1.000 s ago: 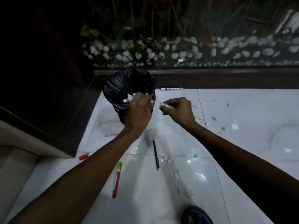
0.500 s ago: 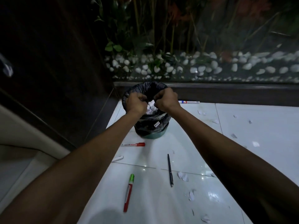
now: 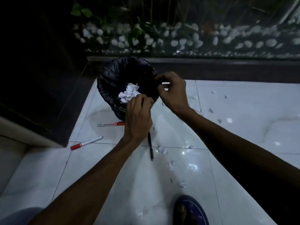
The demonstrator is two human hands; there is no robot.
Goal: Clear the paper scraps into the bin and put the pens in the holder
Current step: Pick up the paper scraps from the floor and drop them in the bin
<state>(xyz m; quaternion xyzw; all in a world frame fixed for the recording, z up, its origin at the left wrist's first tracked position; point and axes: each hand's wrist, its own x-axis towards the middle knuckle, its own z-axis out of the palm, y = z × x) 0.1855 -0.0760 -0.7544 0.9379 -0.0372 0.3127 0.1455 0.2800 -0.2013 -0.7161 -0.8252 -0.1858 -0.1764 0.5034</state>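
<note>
Both hands sat at the near-right rim of the black-lined bin (image 3: 113, 82), which stood at the far left of the white tiled floor (image 3: 243, 135) with crumpled paper (image 3: 129, 94) inside. The left hand (image 3: 139, 117) had its fingers curled at the near rim and the right hand (image 3: 174, 91) had its fingers bent at the right rim; the dim view hid whether either still pinched a scrap. The black pen (image 3: 150, 147) lay just near of the left hand, long axis running near-far, so that hand was closer, while loose paper scraps (image 3: 163, 150) lay nearer and to the right.
</note>
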